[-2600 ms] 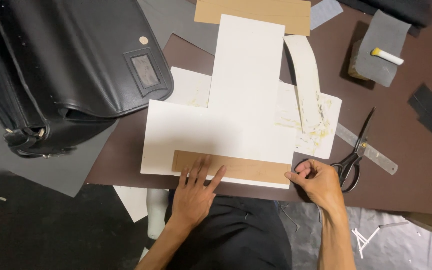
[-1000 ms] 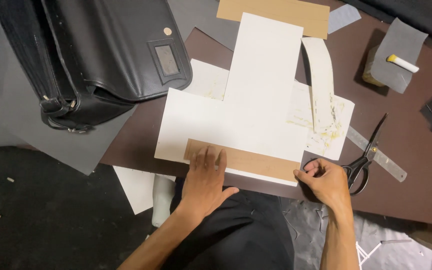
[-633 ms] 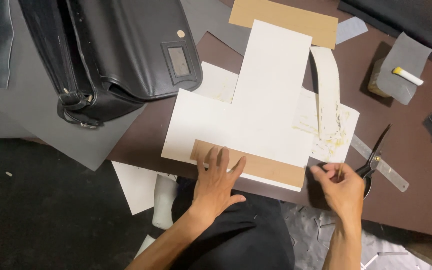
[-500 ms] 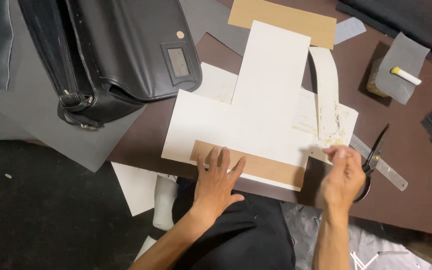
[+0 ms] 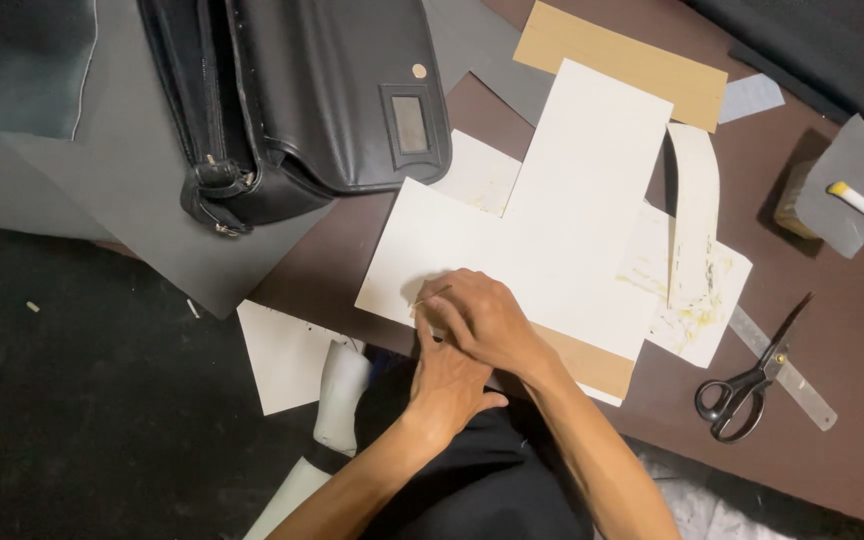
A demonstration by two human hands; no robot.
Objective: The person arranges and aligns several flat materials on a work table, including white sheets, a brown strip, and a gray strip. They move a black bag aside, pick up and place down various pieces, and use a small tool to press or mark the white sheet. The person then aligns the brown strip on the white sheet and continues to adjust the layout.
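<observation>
A large white T-shaped board [image 5: 552,230] lies on the brown table, with a brown cardboard strip [image 5: 597,365] along its near edge. My right hand [image 5: 487,320] is crossed over my left and pinches a thin tan stick [image 5: 432,296], its tip on the board's near left part. My left hand [image 5: 447,390] lies underneath, resting at the board's near edge; its fingers are mostly hidden by the right hand.
A black leather bag [image 5: 322,100] sits at the far left on a grey sheet [image 5: 142,220]. Black scissors [image 5: 742,390] and a metal ruler [image 5: 802,385] lie to the right. A glue-stained paper [image 5: 702,310], a white strip [image 5: 694,190] and brown cardboard [image 5: 617,60] lie around the board.
My right hand has left the strip's right end near the scissors and swung left across the board, over my left hand. The left hand has stayed at the near edge.
</observation>
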